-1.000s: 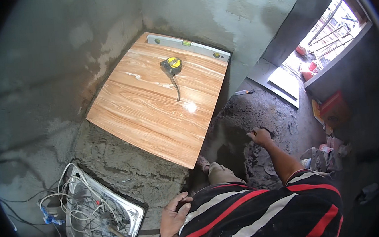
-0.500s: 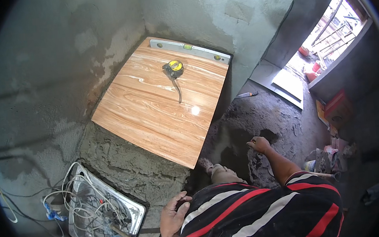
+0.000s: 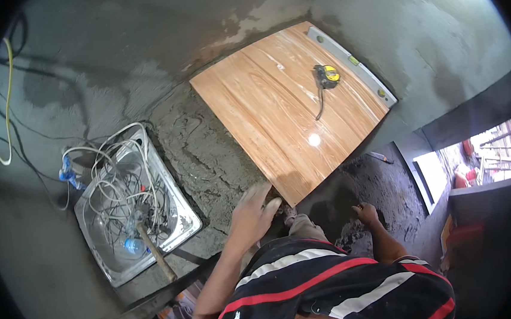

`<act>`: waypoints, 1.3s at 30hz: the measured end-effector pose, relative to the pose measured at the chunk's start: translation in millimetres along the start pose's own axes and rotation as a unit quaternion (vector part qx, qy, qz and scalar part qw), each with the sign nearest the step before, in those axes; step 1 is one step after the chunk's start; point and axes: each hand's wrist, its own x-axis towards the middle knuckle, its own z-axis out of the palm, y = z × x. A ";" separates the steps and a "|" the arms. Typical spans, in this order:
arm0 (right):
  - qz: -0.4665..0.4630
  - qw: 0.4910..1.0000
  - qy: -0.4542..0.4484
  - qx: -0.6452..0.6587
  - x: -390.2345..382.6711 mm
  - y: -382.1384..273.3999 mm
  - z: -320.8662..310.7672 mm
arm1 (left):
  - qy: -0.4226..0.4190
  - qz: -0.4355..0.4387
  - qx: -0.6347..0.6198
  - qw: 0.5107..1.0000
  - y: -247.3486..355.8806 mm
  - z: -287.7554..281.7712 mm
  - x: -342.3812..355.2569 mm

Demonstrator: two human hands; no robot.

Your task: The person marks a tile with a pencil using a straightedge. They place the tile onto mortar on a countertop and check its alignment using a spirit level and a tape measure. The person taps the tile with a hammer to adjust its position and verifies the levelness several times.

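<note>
My left hand (image 3: 252, 215) reaches over the wet mortar, beside the near corner of a wood-look tile (image 3: 276, 116). Its fingers are stretched and the thumb stands apart, with nothing held; whether the fingertips touch the tile edge I cannot tell. My right hand (image 3: 366, 214) hangs low over the dark wet floor, fingers loosely bent and a little apart, with nothing visible in it. On the tile lies a black and yellow tape measure (image 3: 327, 76) with a dark strap. A grey spirit level (image 3: 353, 63) rests along the tile's far right edge.
A metal sink (image 3: 179, 224) at the left holds coiled cables, a plastic bottle (image 3: 134, 246) and a wooden handle (image 3: 156, 251). Rough mortar (image 3: 197, 146) spreads between sink and tile. A small knife-like tool (image 3: 380, 157) lies near the doorway. Yellow and white cable (image 3: 9, 113) hangs on the wall.
My left hand has moved forward from beside my body to the tile's near corner, its fingers now stretched. The view has turned, and tile and sink appear rotated. My right hand stays low.
</note>
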 end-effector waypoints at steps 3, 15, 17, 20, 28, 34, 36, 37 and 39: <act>-0.038 0.999 -0.011 0.001 24.3 -13.6 -3.1 | 0.035 0.057 0.148 0.987 -10.9 37.2 52.4; 0.002 0.996 0.064 0.057 24.8 35.5 -11.5 | -0.014 0.123 0.377 0.918 -50.8 68.6 193.4; 0.012 0.999 0.037 0.031 12.5 71.8 1.4 | 0.001 0.121 0.391 0.912 -64.4 56.1 219.3; 0.012 0.999 0.046 -0.010 -9.0 103.6 15.3 | 0.026 0.108 0.413 0.904 -84.8 38.9 256.6; 0.060 0.996 0.020 0.057 1.3 139.5 24.4 | 0.028 -0.014 0.426 0.904 -104.8 2.2 360.0; 0.000 0.997 0.042 0.072 31.8 120.0 11.8 | 0.000 -0.044 0.415 0.909 -57.6 53.4 359.8; -0.022 0.996 0.051 0.076 38.8 103.8 1.9 | -0.018 0.048 0.358 0.932 -44.6 81.4 333.3; -0.001 0.997 0.026 0.076 41.7 96.9 -2.4 | -0.019 0.045 0.358 0.932 -40.8 97.1 319.6; 0.016 0.997 -0.002 0.073 51.6 87.0 -7.8 | -0.031 0.117 0.368 0.922 -33.3 125.1 285.3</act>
